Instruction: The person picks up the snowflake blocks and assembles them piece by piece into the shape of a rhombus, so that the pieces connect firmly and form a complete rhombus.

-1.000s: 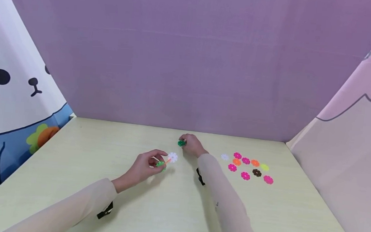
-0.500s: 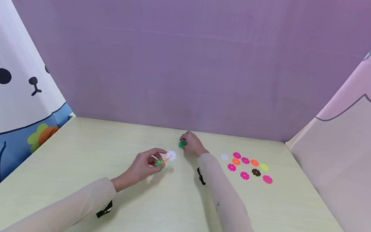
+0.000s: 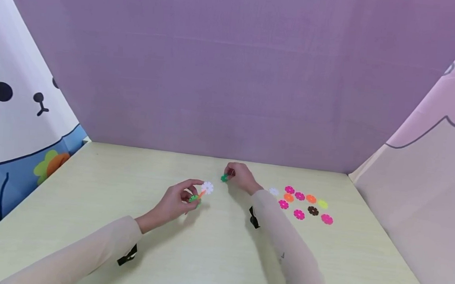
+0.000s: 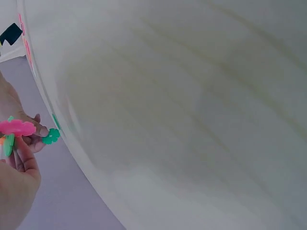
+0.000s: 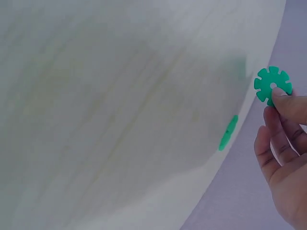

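In the head view my left hand (image 3: 177, 202) holds a small cluster of notched plastic discs above the table. A white disc (image 3: 207, 187), an orange disc (image 3: 202, 194) and a light green disc (image 3: 193, 198) show in it. The left wrist view also shows a pink disc (image 4: 17, 127) in that cluster. Farther back, my right hand (image 3: 242, 177) pinches a green notched disc (image 5: 272, 86) between thumb and finger. Beside it, a second green disc (image 5: 229, 132) lies flat on the table in the right wrist view. The two hands are apart.
On the right of the table (image 3: 362, 248) lie several loose discs: pink (image 3: 299, 214), orange (image 3: 311, 199), yellow (image 3: 322, 204), black (image 3: 313, 211) and white (image 3: 273, 192). A purple panel (image 3: 232, 72) rises behind the table's back edge.
My right hand and forearm have shifted a little to the right, and the green disc has come along. The left hand's cluster has moved slightly up and left.
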A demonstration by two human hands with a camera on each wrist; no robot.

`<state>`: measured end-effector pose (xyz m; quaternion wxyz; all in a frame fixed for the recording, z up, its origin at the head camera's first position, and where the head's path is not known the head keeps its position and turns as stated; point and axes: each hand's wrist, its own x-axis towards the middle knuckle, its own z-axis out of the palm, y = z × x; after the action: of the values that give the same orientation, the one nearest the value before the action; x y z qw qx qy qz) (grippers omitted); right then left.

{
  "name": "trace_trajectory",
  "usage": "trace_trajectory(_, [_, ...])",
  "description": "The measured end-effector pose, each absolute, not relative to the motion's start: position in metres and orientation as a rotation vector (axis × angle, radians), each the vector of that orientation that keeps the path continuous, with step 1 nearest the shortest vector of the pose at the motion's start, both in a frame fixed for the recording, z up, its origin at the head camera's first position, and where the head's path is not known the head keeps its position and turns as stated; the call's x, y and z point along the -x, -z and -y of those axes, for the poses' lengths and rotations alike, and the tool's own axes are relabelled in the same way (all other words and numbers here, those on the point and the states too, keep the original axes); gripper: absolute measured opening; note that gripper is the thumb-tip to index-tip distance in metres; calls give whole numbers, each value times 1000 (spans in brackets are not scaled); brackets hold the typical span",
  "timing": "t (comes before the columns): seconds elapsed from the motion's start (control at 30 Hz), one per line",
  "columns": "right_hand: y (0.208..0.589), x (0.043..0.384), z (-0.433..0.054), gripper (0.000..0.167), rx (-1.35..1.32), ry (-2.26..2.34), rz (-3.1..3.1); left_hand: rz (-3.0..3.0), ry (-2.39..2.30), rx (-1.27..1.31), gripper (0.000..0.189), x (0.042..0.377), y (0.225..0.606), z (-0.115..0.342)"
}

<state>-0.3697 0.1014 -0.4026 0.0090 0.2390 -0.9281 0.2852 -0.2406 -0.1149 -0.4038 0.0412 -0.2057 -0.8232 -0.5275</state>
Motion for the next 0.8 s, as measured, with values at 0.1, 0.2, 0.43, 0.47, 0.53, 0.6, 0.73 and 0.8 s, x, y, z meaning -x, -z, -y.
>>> trace_trajectory(0.1, [400,366,-106,12,-746,-937,2872,2524,1628,629,50,241,403,115])
trace_trajectory(0.2, [395,361,-112,11,-745,-1013,2827,2526,1639,626,52,241,403,114])
trace_trajectory(0.43, [385,348,-124,7,-771,-1129,2727,2514,1690,633,53,231,388,110])
trace_trajectory(0.47, [384,347,-126,7,-782,-1146,2713,2511,1694,637,53,229,385,110])
trace_trajectory(0.53, [383,342,-128,7,-810,-1178,2684,2510,1697,643,53,225,379,109])
trace_trajectory(0.6, [382,338,-129,7,-823,-1211,2664,2504,1692,649,52,223,376,108])
trace_trajectory(0.73, [381,329,-130,6,-846,-1263,2625,2493,1685,655,53,224,375,108])
trace_trajectory(0.8, [380,323,-130,6,-849,-1293,2607,2489,1690,653,53,224,375,108])
